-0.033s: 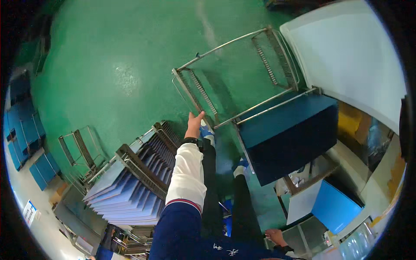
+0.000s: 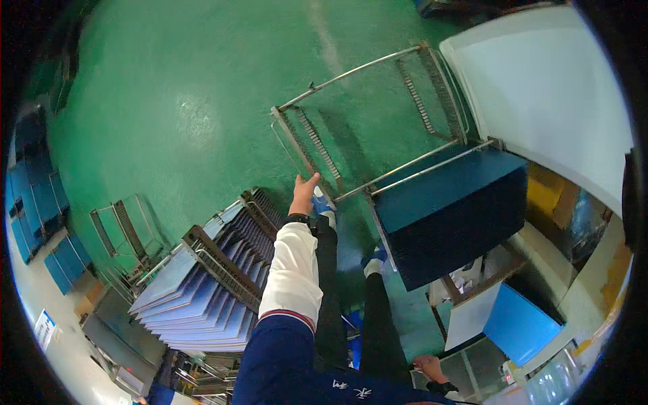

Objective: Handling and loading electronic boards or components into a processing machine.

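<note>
Hanging over the green floor (image 2: 169, 148) near the open metal rack (image 2: 318, 142), the left grip (image 2: 304, 197) has thumb and finger spread, nothing visibly pinched. Pale boards (image 2: 196, 297) sit fanned in the slotted rack (image 2: 223, 263) left of that forearm: seemingly one filled, one unfilled (its toothed strips show no boards). The right grip (image 2: 427, 368) looks curled; whether it pinches anything, I cannot tell.

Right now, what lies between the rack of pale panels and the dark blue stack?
The left hand, white sleeve, dark trouser legs and blue shoes, in the head view.
</note>
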Demonstrator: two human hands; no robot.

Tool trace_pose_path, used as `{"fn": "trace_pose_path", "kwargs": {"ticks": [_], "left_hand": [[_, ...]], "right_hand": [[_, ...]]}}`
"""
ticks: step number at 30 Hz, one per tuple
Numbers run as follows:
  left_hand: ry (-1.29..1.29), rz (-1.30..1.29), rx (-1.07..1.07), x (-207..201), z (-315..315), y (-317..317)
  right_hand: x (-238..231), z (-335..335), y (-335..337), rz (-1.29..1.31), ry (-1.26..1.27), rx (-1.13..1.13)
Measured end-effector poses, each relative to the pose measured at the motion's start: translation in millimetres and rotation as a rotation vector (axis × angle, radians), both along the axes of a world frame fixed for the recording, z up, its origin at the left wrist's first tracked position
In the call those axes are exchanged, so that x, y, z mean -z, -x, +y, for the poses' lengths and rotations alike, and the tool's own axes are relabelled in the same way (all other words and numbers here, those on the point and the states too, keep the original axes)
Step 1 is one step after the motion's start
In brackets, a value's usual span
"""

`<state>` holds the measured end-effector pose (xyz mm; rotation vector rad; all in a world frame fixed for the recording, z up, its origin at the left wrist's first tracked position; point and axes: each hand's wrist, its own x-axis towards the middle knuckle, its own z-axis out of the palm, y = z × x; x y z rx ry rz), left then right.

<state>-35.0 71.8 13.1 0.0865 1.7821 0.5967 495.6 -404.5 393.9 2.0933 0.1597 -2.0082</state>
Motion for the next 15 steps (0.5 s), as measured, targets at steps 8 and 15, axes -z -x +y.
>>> {"fn": "trace_pose_path", "kwargs": {"ticks": [8, 15], "left_hand": [[-0.092, -0.32, -0.135, -15, 33, 18], [-0.477, 0.077, -0.096, -176, 170, 59]], "right_hand": [[14, 215, 120, -0.192, -0.166, -0.021], [4, 351, 203, -0.064, -0.236, -0.241]]}}
